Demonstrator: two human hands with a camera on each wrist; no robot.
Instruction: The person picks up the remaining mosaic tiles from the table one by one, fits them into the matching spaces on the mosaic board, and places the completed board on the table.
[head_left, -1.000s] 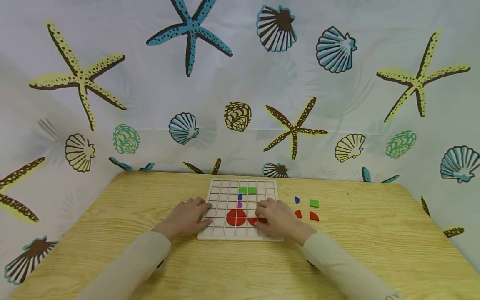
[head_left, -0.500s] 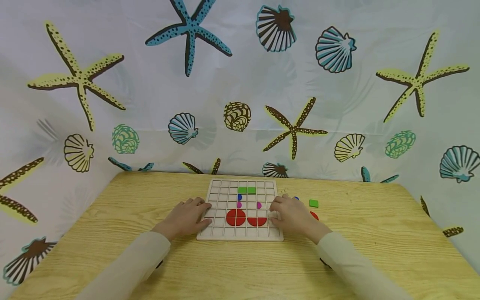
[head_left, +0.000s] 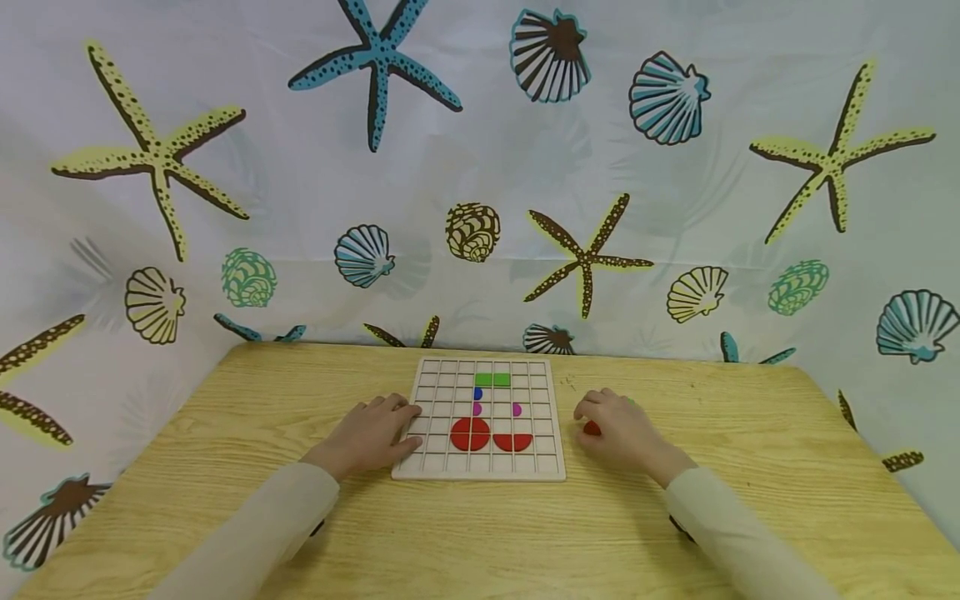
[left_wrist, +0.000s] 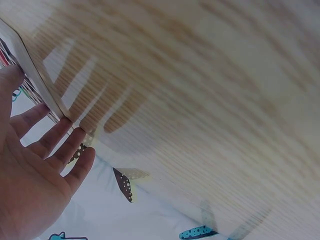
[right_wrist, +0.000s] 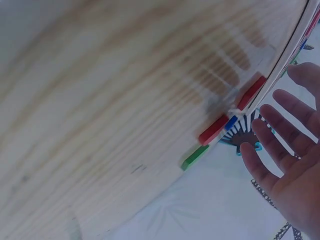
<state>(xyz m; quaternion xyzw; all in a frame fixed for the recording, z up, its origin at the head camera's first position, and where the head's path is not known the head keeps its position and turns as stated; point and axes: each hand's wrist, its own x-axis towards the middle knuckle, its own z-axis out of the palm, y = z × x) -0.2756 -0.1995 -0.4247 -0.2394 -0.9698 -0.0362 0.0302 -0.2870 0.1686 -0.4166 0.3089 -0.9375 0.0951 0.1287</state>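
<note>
In the head view my left hand [head_left: 371,435] rests on the left edge of a pale grid board [head_left: 442,464], thumb and fingers relaxed. My right hand [head_left: 618,433] hovers over loose pieces right of the board, its fingers loosely bent. A red quarter-circle piece [head_left: 592,428] shows between thumb and fingers; the right wrist view shows the hand apart from the pieces. On the board lie green pieces [head_left: 492,380], a blue half-round piece [head_left: 477,393], magenta half-round pieces [head_left: 517,410], a red disc [head_left: 470,434] and a red half-disc [head_left: 513,442].
Loose on the table [head_left: 480,542], the right wrist view shows another red piece [right_wrist: 213,129], a blue piece [right_wrist: 230,123] and a green piece [right_wrist: 194,157]. The right hand mostly hides them in the head view. A shell-patterned cloth [head_left: 480,158] hangs behind the table.
My right hand has moved right, off the board to the loose pieces. This uncovers a magenta half-round piece and the red half-disc. The left hand has stayed on the board's edge.
</note>
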